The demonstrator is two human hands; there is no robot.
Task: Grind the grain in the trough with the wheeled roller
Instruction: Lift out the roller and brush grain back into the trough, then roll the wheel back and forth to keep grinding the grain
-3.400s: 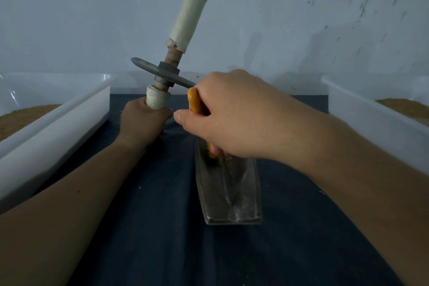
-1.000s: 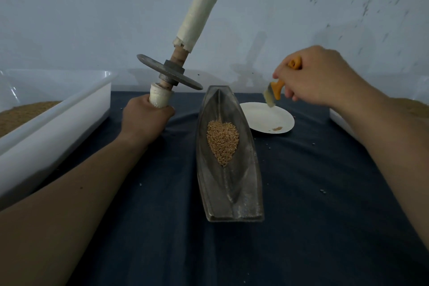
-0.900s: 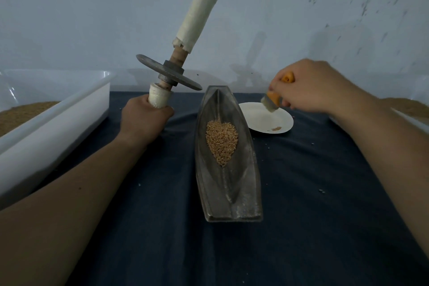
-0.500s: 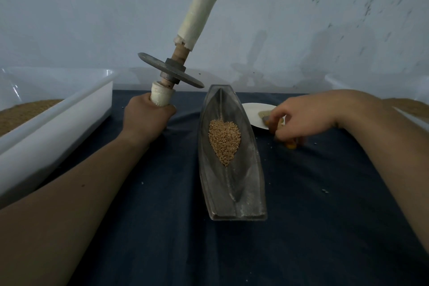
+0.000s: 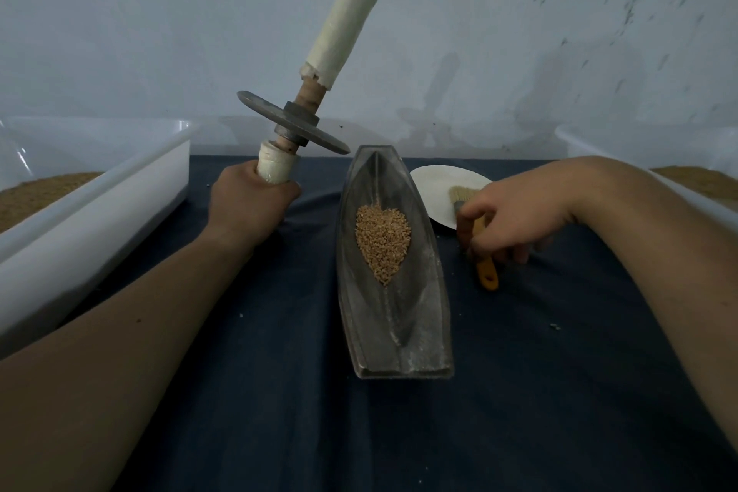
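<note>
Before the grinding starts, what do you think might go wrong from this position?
The roller is held by one end in the left hand, tilted, so its heavy wheel could swing when lowered. The grain is heaped; a hard first pass may spill it over the trough wall. The brush by the right hand lies near the trough.

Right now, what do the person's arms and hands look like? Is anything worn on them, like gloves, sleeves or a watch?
Nothing is worn as far as the picture shows. The left hand and the right hand are bare, without gloves or visible rings. Both forearms are uncovered up to the picture's edge, with no sleeve, watch or bracelet. A few small dark spots mark the left forearm.
</note>
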